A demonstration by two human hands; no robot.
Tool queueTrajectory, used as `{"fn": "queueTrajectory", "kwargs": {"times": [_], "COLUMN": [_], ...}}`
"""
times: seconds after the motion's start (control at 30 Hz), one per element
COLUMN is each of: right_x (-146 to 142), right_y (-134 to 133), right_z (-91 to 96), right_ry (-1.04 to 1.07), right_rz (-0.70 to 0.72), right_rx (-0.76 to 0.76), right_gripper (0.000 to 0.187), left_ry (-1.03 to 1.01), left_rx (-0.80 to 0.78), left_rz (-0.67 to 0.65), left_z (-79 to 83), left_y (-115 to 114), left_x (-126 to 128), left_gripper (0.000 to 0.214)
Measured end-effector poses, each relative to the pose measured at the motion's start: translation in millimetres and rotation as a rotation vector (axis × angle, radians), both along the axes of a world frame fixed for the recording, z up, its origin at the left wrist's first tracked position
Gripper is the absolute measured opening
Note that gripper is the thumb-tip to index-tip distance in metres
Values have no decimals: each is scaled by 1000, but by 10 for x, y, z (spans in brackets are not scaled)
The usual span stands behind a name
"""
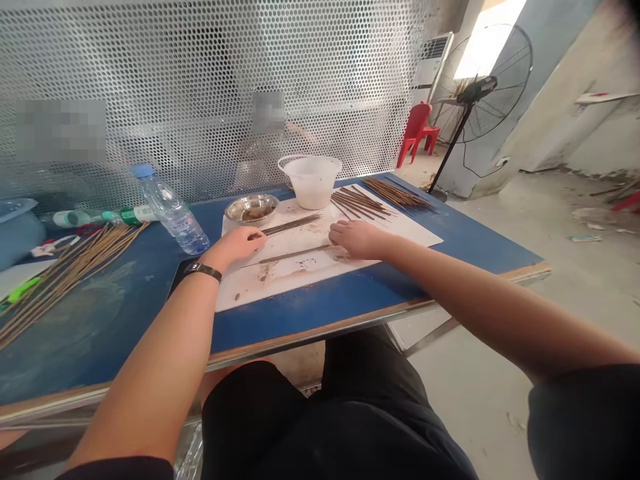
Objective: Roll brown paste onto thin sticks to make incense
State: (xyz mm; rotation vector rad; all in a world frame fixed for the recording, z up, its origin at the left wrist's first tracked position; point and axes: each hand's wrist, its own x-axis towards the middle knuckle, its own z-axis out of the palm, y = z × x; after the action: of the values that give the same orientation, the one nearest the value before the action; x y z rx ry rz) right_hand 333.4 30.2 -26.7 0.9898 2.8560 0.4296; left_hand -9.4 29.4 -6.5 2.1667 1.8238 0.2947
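Resting left hand [233, 243], right hand [357, 239] on thin sticks [295, 254] (white board [305, 277] beneath), grips unclear.

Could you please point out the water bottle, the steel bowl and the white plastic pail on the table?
water bottle [173, 217], head view, on its body
steel bowl [251, 221], head view, on its front rim
white plastic pail [314, 193], head view, on its outer wall

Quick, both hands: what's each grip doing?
Left hand: curled by a thin stick bundle; hold unclear.
Right hand: curled by a single stick; hold unclear.
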Motion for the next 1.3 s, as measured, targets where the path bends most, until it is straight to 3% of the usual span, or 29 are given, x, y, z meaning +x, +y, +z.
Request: {"fn": "queueTrajectory", "kwargs": {"times": [0.13, 0.27, 0.33, 0.43, 0.57, 0.63, 0.77, 1.03, 1.13, 1.3], "right_x": [300, 471, 358, -41, -608, -757, -750, -507, -605, -910], "right_y": [99, 211, 205, 144, 122, 131, 23, -571, -510, -108], "right_z": [11, 112, 143, 92, -91, -163, -197, -192, -197, -146], "right_ry": [9, 164, 297, 452, 400, 356, 313, 296, 301, 299], "right_rz": [-41, -141, -146, -143, -170, -207, -237, -200, -248, -329], "right_rx": [32, -80, -104, -114, -208, -260, -379, -409, -391, -413], "right_gripper": [28, 26, 33, 55, 95, 103, 109, 115, 114, 108], "left_ry": [9, -8, -14, -5, 13, 18, 17, 4, 1, 7], "left_rx": [2, 8, 14, 15, 2, 1, -19, -5, 18, 4], "left_rz": [4, 2, -3, -4, 1, -7, -5, -9, -10, -20], "left_z": [-3, -5, -4, -1, -4, -6, 3, -29, -39, -8], "left_y": [6, 21, 21, 8, 0, 5, 0, -3, 1, -18], "left_x": [-2, -5, -9, -13, -12, -9, 11, 7, 3, 31], "left_gripper": [39, 36, 36, 37, 38, 38, 37, 37, 38, 37]}}
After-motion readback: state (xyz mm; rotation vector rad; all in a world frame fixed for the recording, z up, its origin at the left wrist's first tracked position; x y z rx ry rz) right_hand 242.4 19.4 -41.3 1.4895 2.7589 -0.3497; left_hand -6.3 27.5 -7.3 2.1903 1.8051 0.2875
